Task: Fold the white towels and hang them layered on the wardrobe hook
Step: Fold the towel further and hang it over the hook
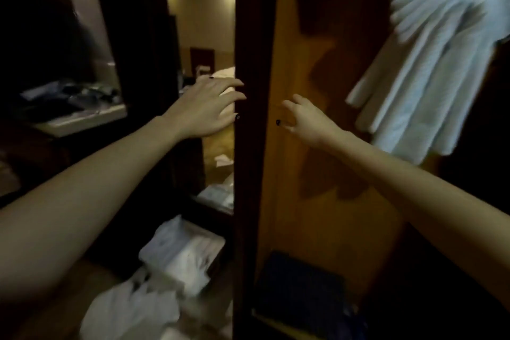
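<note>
Both hands reach mid-frame with fingers spread wide, holding nothing: left hand (pixel 205 107) at the dark wardrobe edge (pixel 249 146), right hand (pixel 305 120) beside it; white towels (pixel 430 63) hang upper right.

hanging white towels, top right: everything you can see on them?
The white towels hang as a layered bundle in the upper right of the wardrobe, in front of its orange wooden back panel. The cloth looks ribbed and soft, and it is motion-blurred. Many folded layers fan out at the top like stacked edges, then drape down and leftward into several loose ends of uneven length. What they hang from is not visible. The right hand is below and to their left, apart from them.
</note>
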A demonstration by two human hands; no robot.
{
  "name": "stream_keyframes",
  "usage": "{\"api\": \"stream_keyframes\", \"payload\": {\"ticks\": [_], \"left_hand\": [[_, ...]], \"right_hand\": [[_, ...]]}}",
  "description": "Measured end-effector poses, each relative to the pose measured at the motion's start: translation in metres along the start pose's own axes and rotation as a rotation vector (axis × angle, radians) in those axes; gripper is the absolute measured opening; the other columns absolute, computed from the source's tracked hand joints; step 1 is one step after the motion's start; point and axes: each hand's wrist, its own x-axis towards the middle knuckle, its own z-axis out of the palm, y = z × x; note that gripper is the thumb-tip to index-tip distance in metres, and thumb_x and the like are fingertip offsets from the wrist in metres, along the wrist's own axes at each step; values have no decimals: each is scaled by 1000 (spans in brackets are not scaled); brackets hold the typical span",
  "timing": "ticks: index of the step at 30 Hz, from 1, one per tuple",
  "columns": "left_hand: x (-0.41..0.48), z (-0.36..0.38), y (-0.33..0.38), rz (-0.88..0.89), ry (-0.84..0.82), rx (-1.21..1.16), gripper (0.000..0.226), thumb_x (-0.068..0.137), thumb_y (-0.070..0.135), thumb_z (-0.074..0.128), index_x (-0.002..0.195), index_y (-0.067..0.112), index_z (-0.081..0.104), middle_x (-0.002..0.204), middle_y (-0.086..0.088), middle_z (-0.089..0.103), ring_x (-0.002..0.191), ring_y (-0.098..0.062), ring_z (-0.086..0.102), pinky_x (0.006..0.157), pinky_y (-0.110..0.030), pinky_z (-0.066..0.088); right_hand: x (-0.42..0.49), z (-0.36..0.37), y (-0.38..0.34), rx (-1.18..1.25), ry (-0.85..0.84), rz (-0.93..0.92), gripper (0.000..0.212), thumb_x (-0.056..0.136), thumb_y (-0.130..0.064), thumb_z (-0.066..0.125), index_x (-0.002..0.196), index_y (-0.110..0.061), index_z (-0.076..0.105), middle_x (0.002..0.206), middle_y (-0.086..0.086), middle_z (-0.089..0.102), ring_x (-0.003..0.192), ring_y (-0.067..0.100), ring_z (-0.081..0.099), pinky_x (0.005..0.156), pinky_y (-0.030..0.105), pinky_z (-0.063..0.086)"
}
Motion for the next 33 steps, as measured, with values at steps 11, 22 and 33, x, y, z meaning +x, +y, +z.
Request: {"api": "stream_keyframes", "payload": {"ticks": [11,22,33], "left_hand": [[-299,93,-37,-477,-365,-136,58,94,33,59,146,14,42,152,-10,39,140,-27,34,116,-42,27],[-367,241,-116,-730,-487,-344,56,94,28,60,145,11,44,150,-11,41,141,-28,33,116,-39,25],[-356,441,-194,-688,-712,-520,54,97,33,53,146,15,40,149,-7,41,137,-25,35,110,-35,27]], "right_hand": [[-34,257,-171,97,-534,-122,59,98,-30,54,151,-12,33,151,20,35,137,37,36,109,43,36],[29,464,-186,222,-790,72,64,101,-29,51,155,-11,23,153,20,34,139,39,34,112,46,32],[98,618,-123,283,-866,382,59,97,-20,55,150,-7,31,141,27,42,127,44,44,103,46,40]]}}
